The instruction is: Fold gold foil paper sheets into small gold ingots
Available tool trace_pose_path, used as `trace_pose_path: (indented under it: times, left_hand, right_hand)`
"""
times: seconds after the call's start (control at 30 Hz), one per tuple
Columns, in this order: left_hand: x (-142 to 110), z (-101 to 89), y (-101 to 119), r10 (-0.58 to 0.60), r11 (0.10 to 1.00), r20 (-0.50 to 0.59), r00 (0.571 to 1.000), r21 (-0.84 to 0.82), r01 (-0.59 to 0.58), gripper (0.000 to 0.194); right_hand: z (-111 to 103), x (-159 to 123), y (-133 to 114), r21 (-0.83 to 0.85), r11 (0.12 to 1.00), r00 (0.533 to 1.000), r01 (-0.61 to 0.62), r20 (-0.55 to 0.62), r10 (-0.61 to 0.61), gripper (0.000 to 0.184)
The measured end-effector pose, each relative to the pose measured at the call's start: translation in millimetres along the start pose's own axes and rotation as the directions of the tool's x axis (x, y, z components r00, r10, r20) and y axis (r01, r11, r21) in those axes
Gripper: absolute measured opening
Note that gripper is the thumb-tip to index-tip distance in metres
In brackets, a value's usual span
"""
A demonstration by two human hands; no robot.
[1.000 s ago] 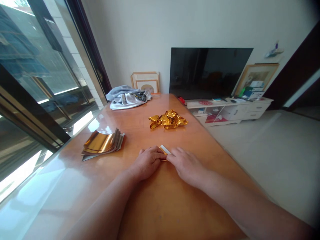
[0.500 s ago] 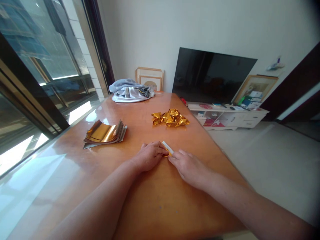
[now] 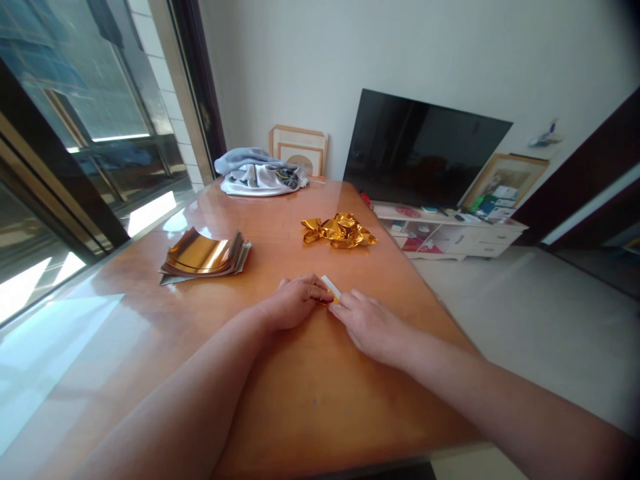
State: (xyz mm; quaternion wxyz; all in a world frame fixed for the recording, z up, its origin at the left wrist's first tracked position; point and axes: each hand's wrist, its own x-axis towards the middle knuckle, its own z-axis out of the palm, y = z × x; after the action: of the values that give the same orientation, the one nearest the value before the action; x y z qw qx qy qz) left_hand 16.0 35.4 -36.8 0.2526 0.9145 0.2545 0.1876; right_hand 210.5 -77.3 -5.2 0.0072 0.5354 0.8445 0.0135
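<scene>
left hand [image 3: 299, 301] pins the strip [image 3: 331, 287] flat on the table [image 3: 300, 400], right hand [image 3: 367, 325] pinches its near end (grip partly hidden); best keep fingertips close to the fold, press evenly, crease in one straight pass

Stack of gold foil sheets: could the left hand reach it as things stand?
Probably yes: the stack lies left of the left hand, with only bare tabletop between.
</scene>
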Motion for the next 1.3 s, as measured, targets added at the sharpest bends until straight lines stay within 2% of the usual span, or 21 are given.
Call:
trace_pose_path:
  times: [0.57, 1.07, 1.3]
  left_hand:
    - [1.2, -1.3, 1.1, 0.013, 1.0, 0.007, 1.0, 0.011, -0.013, 0.037]
    - [2.3, 0.9, -7.0, 0.044, 0.997, -0.004, 0.999, -0.068, -0.045, 0.037]
    - [2.3, 0.4, -7.6, 0.052, 0.998, -0.006, 0.999, -0.045, -0.053, 0.037]
  right_hand:
    - [2.2, 12.2, 3.5, -0.068, 0.997, 1.0, 0.026, 0.02, -0.024, 0.042]
    - [6.9, 14.4, 14.4, 0.0, 0.996, 0.996, 0.084, -0.031, -0.084, 0.042]
    - [-1.6, 18.0, 14.1, 0.071, 0.993, 0.996, 0.094, -0.02, -0.093, 0.041]
